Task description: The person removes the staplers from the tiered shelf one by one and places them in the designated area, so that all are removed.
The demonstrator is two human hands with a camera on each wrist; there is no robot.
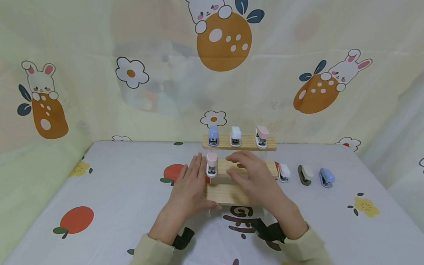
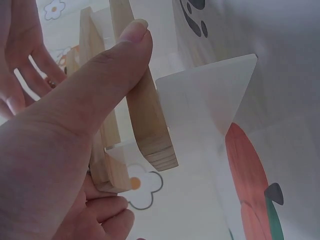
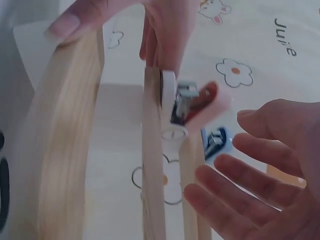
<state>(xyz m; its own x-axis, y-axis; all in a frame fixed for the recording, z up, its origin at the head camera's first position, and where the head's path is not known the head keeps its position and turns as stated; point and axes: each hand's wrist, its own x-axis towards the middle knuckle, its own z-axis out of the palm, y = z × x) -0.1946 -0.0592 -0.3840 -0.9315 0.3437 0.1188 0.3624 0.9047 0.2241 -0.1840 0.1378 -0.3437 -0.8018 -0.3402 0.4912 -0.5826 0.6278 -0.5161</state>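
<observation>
A three-tier wooden rack with translucent supports stands before me. At the left end of its middle board (image 1: 225,168) sits a small pink stapler (image 1: 211,163). My left hand (image 1: 191,191) lies along the rack's left side with its fingers straight, fingertips beside that stapler. Its thumb (image 2: 107,75) rests on the front board (image 1: 224,193). Over the middle board, to the right of the pink stapler, my right hand (image 1: 255,180) hovers with its fingers loosely bent and apart, holding nothing. In the right wrist view the pink stapler (image 3: 212,107) appears beyond the fingertips.
On the back board (image 1: 248,141) stand a blue stapler (image 1: 213,135), a white stapler (image 1: 235,136) and another pink stapler (image 1: 262,136). Right of the rack, a white stapler (image 1: 284,172), a grey-and-white stapler (image 1: 305,174) and a blue stapler (image 1: 327,177) rest on the printed tablecloth (image 1: 122,209).
</observation>
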